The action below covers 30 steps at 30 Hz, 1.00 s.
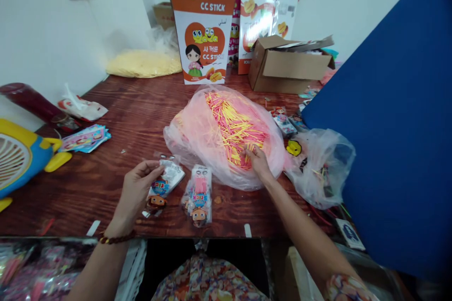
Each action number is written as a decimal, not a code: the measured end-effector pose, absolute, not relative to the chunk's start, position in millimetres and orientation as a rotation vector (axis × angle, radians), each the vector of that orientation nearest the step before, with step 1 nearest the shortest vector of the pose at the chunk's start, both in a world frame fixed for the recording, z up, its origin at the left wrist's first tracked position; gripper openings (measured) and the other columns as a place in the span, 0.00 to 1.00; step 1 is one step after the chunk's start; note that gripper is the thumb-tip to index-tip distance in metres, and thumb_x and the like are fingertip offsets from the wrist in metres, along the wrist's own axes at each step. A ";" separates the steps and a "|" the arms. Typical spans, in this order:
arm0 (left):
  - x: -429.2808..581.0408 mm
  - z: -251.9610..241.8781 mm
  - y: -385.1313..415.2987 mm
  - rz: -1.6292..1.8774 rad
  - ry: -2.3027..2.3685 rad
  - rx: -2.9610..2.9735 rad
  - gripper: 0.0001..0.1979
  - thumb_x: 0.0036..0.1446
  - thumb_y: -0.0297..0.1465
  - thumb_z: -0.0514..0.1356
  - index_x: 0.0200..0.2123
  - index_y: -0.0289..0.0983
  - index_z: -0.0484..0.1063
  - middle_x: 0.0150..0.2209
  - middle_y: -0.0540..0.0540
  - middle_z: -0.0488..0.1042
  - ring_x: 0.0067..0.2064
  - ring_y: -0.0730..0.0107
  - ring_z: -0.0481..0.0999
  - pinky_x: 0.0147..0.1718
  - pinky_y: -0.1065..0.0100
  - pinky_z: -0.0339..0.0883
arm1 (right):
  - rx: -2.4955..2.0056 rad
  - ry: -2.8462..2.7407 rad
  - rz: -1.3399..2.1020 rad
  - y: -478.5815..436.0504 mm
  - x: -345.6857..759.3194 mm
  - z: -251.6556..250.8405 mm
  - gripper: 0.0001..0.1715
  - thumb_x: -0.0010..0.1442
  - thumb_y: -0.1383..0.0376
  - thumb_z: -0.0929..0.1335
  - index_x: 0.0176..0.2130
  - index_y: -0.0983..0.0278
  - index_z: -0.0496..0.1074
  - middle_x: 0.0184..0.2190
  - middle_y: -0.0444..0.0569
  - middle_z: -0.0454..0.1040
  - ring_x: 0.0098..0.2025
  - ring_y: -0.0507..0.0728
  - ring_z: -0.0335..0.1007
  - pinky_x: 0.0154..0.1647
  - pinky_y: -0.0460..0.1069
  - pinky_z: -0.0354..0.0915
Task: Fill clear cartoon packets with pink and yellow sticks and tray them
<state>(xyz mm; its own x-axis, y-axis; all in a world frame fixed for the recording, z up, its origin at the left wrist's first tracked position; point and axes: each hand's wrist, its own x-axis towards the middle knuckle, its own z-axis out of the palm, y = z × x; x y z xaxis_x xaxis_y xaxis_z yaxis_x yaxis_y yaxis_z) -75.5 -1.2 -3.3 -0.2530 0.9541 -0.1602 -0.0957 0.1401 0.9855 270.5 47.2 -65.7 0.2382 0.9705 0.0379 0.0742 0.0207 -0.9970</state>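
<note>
The left hand is at the near left of the desk, its thumb and fingers pinched on the far part of a clear packet. The packet is tilted, its far end leaning right, with a cartoon face printed near its near end. Just right of it lies a pile of similar packets, pink showing through the top one.

The right hand reaches into the open bag at the middle of the desk, its fingertips bent among thin pink and yellow sticks. Whether they are closed on any sticks, I cannot tell. The sticks lie in a loose heap, with the bag's thin pink plastic spread around them.

Right of the bag, and close to it, is a clear sack, near a blue panel on the far right. Behind the bag stand a tall carton and, to its right, a low brown box with raised flaps. At far left is a yellow bundle. Along the left edge are a yellow and blue fan, a dark red bottle, tissues and a fanned stack of sachets.
</note>
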 end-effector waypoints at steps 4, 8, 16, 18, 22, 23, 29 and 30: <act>-54.5 -4.3 -8.1 1.158 1.331 1.028 0.15 0.39 0.38 0.72 0.25 0.34 0.75 0.24 0.52 0.73 0.25 0.76 0.68 0.24 0.74 0.63 | -1.198 -1.190 1.052 34.9 245.6 -25.6 0.16 0.55 0.53 0.69 0.39 0.61 0.68 0.29 0.44 0.75 0.33 0.55 0.71 0.39 0.51 0.67; -34.5 -4.0 -12.4 0.989 1.248 1.097 0.13 0.43 0.38 0.70 0.23 0.34 0.75 0.22 0.52 0.70 0.23 0.77 0.64 0.23 0.74 0.58 | -1.058 -1.609 1.136 15.9 197.2 14.8 0.11 0.63 0.58 0.64 0.39 0.62 0.71 0.35 0.46 0.76 0.35 0.54 0.69 0.38 0.49 0.64; -40.9 3.7 -21.4 0.891 1.264 1.153 0.12 0.44 0.38 0.68 0.21 0.35 0.74 0.19 0.52 0.69 0.22 0.77 0.61 0.22 0.72 0.53 | -1.030 -2.200 0.887 7.2 148.0 27.7 0.12 0.68 0.61 0.60 0.33 0.60 0.64 0.30 0.43 0.68 0.31 0.53 0.62 0.33 0.48 0.57; -43.8 4.6 -23.2 0.887 1.252 1.158 0.13 0.45 0.39 0.68 0.21 0.35 0.74 0.19 0.53 0.68 0.22 0.77 0.60 0.22 0.72 0.53 | -1.023 -2.230 0.899 8.4 147.8 27.2 0.11 0.68 0.61 0.60 0.33 0.60 0.64 0.29 0.43 0.69 0.30 0.53 0.61 0.33 0.48 0.56; -46.7 4.5 -26.4 0.908 1.199 1.184 0.15 0.47 0.42 0.66 0.22 0.36 0.75 0.19 0.52 0.68 0.22 0.76 0.60 0.22 0.72 0.54 | -1.006 -2.106 1.052 10.7 150.5 30.1 0.10 0.67 0.61 0.61 0.33 0.60 0.64 0.28 0.42 0.70 0.30 0.53 0.63 0.32 0.48 0.58; -47.2 3.8 -27.1 0.928 1.192 1.201 0.15 0.48 0.42 0.66 0.22 0.36 0.76 0.20 0.52 0.68 0.23 0.76 0.61 0.23 0.72 0.54 | -1.006 -2.001 1.099 10.9 150.9 31.6 0.10 0.67 0.61 0.61 0.33 0.60 0.65 0.28 0.42 0.70 0.30 0.53 0.65 0.33 0.48 0.59; -46.3 -4.1 -31.2 1.062 1.195 1.311 0.14 0.52 0.40 0.65 0.23 0.36 0.77 0.22 0.50 0.70 0.26 0.73 0.63 0.26 0.71 0.57 | -0.808 -1.124 1.289 4.6 138.6 46.9 0.07 0.65 0.58 0.63 0.40 0.57 0.63 0.29 0.42 0.71 0.33 0.54 0.72 0.38 0.51 0.68; -45.2 -5.0 -31.7 1.065 1.190 1.317 0.14 0.52 0.40 0.64 0.23 0.36 0.77 0.22 0.50 0.70 0.26 0.73 0.63 0.27 0.71 0.58 | -0.788 -1.060 1.291 2.9 134.3 49.2 0.07 0.64 0.57 0.63 0.40 0.57 0.62 0.29 0.42 0.71 0.34 0.55 0.73 0.38 0.51 0.69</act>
<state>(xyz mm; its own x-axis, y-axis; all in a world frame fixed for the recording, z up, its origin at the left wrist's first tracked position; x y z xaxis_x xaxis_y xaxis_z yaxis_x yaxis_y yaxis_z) -45.2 -31.7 -5.0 0.1198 0.9926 -0.0206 0.0894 0.0099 0.9959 134.3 2.9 49.2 -0.0410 0.9842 0.1724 -0.3611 0.1463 -0.9210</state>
